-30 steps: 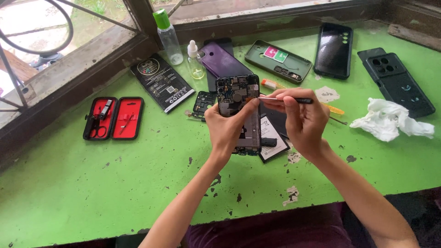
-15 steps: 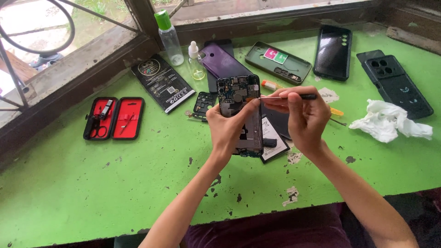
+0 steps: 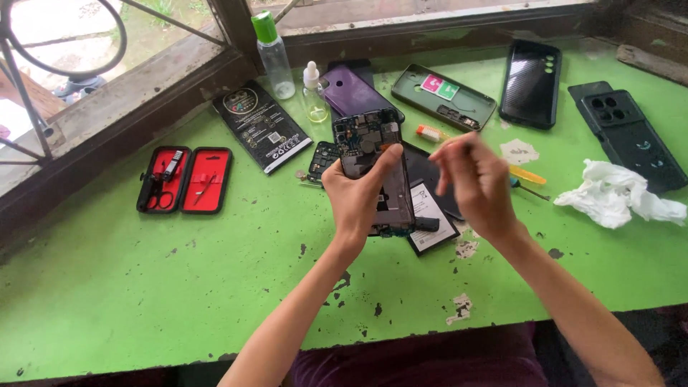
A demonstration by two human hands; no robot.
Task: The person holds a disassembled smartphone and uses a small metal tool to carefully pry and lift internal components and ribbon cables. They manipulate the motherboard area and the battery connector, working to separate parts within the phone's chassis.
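My left hand (image 3: 357, 206) grips an opened phone (image 3: 369, 143) upright above the green table (image 3: 143, 287), its circuit boards and inner frame facing me. My right hand (image 3: 476, 183) hovers just right of the phone, blurred, with its fingers bunched together. I cannot make out whether a tool is in it. Under the phone lies a flat black part with a white label (image 3: 432, 215). A small loose circuit board (image 3: 322, 161) rests left of the phone.
At the back lie a purple phone back (image 3: 355, 93), a green case (image 3: 448, 97), a black phone (image 3: 530, 82) and a black case (image 3: 627, 136). Crumpled white tissue (image 3: 616, 193) and a yellow-handled screwdriver (image 3: 527, 175) lie right; an open red tool case (image 3: 186, 179), a black packet (image 3: 261, 125) and two bottles (image 3: 272, 50) left.
My right hand, which held a thin dark tool against the phone's top, has drawn back to the right and lower. My left hand still holds the phone in the same spot.
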